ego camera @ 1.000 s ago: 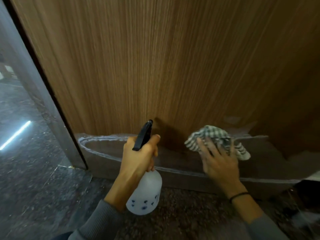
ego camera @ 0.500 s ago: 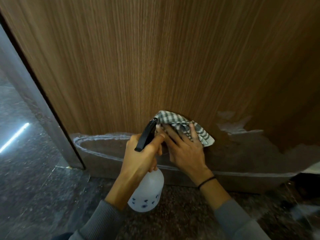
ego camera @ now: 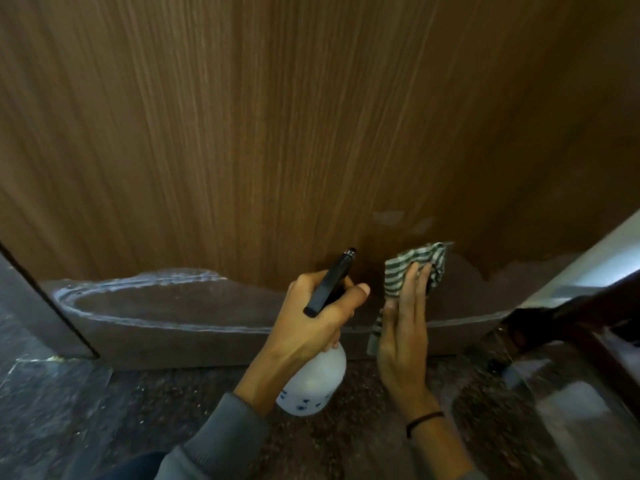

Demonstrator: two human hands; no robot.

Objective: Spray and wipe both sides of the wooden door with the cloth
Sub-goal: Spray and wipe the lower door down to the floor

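The left hand (ego camera: 318, 317) is clenched around the neck of a translucent white plastic spray bottle (ego camera: 315, 379), with the thumb extended beside its black trigger head (ego camera: 330, 282); the nozzle points at the brown wood-grain door (ego camera: 242, 133). The bottle's neck is hidden by the fingers, and its fill level cannot be determined. The right hand (ego camera: 403, 327), fingers straight, presses a green-and-white striped cloth (ego camera: 414, 263) flat against the door near its bottom edge, right of centre. The fingertips are partly covered by a fold of cloth, and a strip of cloth hangs below the palm. A dull grey band with whitish streaks (ego camera: 138, 306) runs along the door's bottom edge. A dark, blurred object (ego camera: 571, 323) at the door's lower right corner cannot be identified.
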